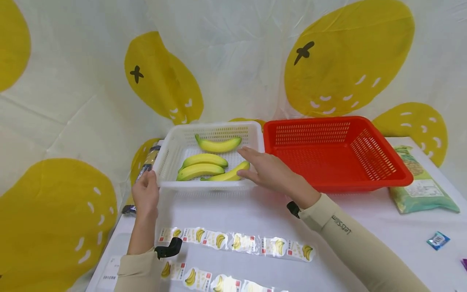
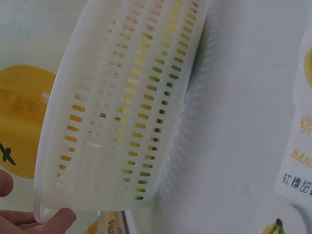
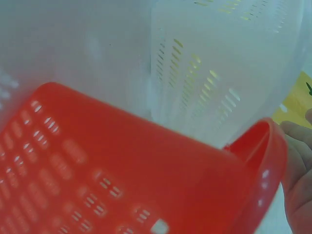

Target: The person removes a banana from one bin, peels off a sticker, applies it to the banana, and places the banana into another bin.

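Note:
A white plastic basket (image 1: 209, 184) stands at the back of the table with several bananas (image 1: 219, 145) lying in it. At its front left corner my left hand (image 1: 146, 191) grips the rim; the left wrist view shows the fingertips (image 2: 61, 219) on the basket's edge. My right hand (image 1: 270, 170) reaches over the basket's right side with fingers extended, above the nearest banana (image 1: 231, 175), and holds nothing. In the right wrist view part of that hand (image 3: 298, 170) shows beyond the red basket's rim. Whether it touches the white basket I cannot tell.
A red basket (image 1: 328, 186) stands against the white one's right side. A green bag (image 1: 419, 182) lies farther right, with a small blue packet (image 1: 438, 240) nearer. Banana sticker strips (image 1: 237, 242) lie in front. A long package (image 1: 147, 162) is at the left edge.

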The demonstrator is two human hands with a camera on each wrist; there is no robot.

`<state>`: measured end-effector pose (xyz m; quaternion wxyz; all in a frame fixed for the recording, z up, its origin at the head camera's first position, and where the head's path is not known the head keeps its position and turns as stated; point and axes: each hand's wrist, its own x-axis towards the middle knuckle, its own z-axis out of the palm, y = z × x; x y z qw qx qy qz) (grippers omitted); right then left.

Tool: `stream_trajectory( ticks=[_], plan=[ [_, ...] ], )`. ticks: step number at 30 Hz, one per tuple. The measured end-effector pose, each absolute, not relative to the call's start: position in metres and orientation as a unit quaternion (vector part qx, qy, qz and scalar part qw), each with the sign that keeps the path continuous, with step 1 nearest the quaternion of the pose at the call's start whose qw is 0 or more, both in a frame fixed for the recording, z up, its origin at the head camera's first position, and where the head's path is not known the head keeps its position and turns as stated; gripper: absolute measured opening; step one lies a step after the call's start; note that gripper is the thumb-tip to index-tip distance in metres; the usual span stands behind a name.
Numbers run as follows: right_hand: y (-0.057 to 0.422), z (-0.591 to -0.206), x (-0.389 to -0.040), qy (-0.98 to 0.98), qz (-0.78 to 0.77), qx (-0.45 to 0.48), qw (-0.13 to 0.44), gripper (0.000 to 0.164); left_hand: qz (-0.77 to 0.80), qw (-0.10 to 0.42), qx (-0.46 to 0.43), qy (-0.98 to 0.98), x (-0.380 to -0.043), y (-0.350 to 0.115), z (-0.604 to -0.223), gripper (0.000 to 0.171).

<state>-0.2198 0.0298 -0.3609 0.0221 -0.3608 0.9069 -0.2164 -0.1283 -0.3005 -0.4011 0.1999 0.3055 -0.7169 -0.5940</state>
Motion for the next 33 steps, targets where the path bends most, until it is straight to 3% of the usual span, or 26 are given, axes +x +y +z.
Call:
stream_trajectory(
  ticks=[16, 26, 33],
  plan=[
    [0.003, -0.365, -0.249, 0.885, -0.192, -0.421, 0.057, 0.063, -0.730, 0.225, 0.353, -0.540, -0.134, -0.313, -0.402, 0.047],
    [-0.010, -0.367, -0.264, 0.887, -0.128, -0.424, 0.134, 0.050, -0.757, 0.212, 0.384, -0.484, -0.137, -0.319, -0.399, 0.046],
    [-0.020, -0.371, -0.270, 0.887, -0.094, -0.412, 0.187, 0.052, -0.773, 0.198, 0.390, -0.460, -0.136, -0.323, -0.399, 0.046]
  ],
)
